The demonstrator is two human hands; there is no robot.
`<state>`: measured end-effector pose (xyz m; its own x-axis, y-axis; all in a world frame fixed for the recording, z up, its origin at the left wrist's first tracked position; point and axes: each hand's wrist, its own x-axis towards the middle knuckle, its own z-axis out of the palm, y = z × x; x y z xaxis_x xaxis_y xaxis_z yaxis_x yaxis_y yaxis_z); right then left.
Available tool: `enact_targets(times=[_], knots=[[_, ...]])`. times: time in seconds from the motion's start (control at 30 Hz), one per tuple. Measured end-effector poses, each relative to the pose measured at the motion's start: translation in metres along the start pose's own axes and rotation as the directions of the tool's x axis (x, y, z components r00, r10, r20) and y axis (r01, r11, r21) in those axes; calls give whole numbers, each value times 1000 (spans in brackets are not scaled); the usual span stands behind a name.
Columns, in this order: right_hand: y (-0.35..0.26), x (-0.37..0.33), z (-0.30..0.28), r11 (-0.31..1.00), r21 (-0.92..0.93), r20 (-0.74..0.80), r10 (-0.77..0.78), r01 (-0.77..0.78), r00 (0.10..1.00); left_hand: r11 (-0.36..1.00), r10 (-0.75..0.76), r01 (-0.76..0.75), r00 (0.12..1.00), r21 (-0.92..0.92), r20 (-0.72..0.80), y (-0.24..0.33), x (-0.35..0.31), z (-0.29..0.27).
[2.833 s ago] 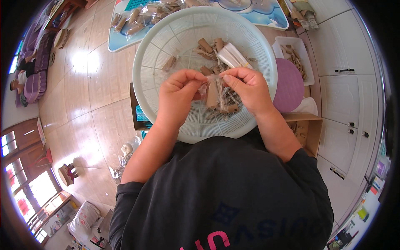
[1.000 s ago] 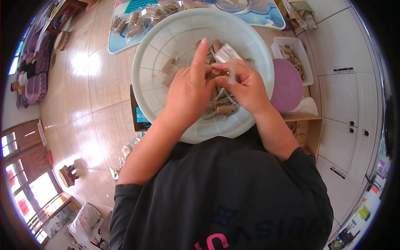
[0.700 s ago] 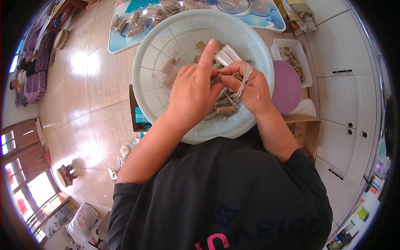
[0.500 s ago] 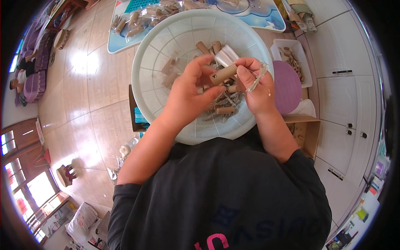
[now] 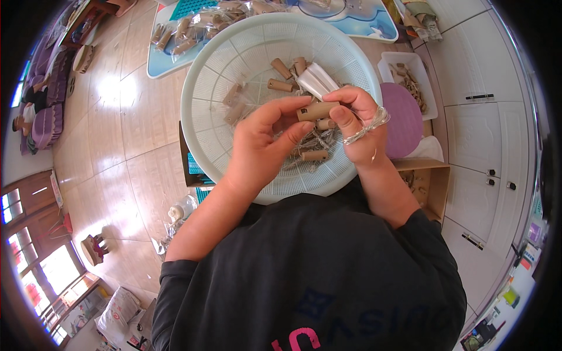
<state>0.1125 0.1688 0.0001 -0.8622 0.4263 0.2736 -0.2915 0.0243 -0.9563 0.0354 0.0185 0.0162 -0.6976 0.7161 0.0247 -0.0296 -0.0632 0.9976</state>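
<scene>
Over a pale plastic mesh basket (image 5: 199,64), I hold a brown cork-shaped string light (image 5: 315,111) roughly level. My left hand (image 5: 260,140) has its index finger and thumb at the cork's left end. The other end is pinched by my right hand (image 5: 364,126). A coil of thin silvery wire (image 5: 372,126) loops over the right thumb and palm. Under my hands lie several more cork lights (image 5: 280,85) with tangled wire. A stack of white plastic sleeves (image 5: 317,80) rests just beyond the held cork. Bagged corks (image 5: 234,108) lie at the basket's left.
At the far side, a blue patterned table (image 5: 158,61) bears bagged corks (image 5: 199,26). To the right are a white bin (image 5: 430,88) of corks, a purple round stool top (image 5: 403,120) and a cardboard box (image 5: 436,187). White cabinets (image 5: 474,140) line the right.
The held cork has turned closer to level, and my left fingers have closed in on its end. The wire coil sits more across my right palm. Another loose cork shows in the basket.
</scene>
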Motion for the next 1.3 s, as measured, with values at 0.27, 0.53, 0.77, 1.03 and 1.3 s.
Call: enact_targets(times=[0.27,0.53,0.77,1.03,1.3], knots=[[4,7,1,971,115,26,206,-208,978,989,-45,34,996,-147,-73,-4,2,0],[-6,8,-31,760,495,190,379,-421,906,988,9,-29,991,-151,-132,-5,4,-9],[-3,6,-18,733,510,238,382,-450,893,975,-190,181,980,-128,-65,-6,5,-11],[-4,0,1,740,531,50,458,-413,887,606,516,-493,841,625,164,23,3,6],[-11,-3,9,837,304,19,473,-456,881,993,83,-66,981,102,-175,17,5,6]])
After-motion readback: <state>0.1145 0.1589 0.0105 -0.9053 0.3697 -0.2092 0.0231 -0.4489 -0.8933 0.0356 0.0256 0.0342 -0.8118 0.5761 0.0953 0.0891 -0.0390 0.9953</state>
